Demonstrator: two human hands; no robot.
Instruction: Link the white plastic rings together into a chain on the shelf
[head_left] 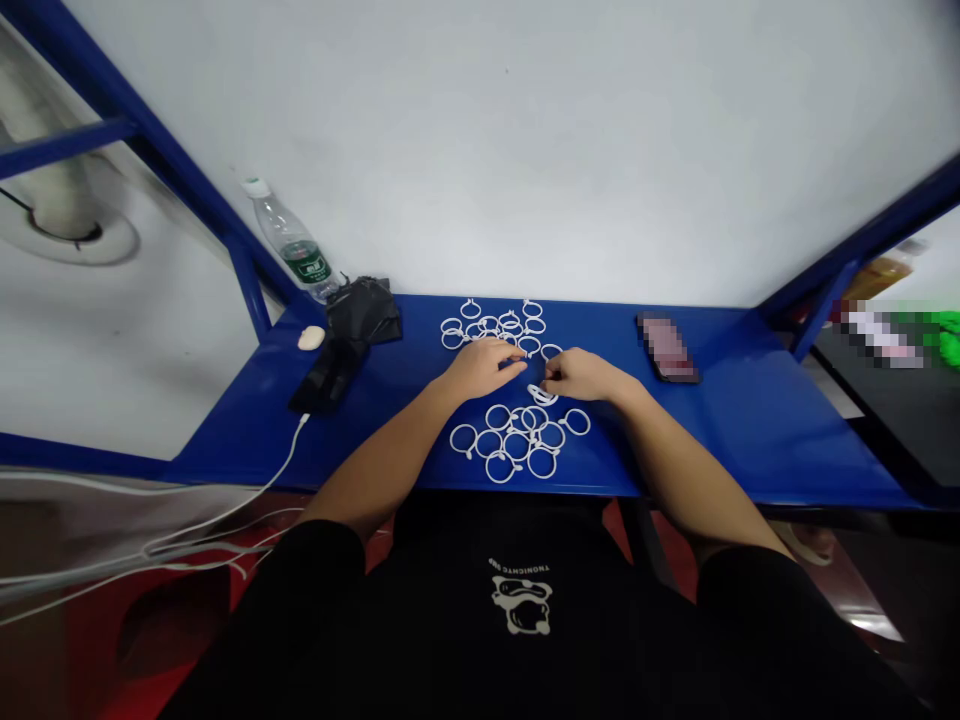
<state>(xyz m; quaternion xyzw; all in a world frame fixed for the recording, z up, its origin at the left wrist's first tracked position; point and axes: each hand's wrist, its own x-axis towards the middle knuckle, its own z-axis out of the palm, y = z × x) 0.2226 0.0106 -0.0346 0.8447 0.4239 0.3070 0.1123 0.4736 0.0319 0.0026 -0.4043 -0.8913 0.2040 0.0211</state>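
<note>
White plastic rings with small tabs, like curtain rings, lie on the blue table (420, 400) in two loose groups. The far group (491, 330) sits beyond my left hand (484, 368), and the near group (533, 436) is closer to my body. My left hand has its thumb and fingers apart, fingertips close to one ring of the far group. My right hand (581, 375) has its fingers closed at a small bunch of overlapping rings (541, 396) between the groups. Its fingertips partly hide these rings.
On the left are a black plastic bag (364, 312), a clear bottle (292, 240), a pale rounded object (311, 338) and a white cable (289, 455). A phone (667, 347) lies on the right. A blue frame and a white wall bound the table.
</note>
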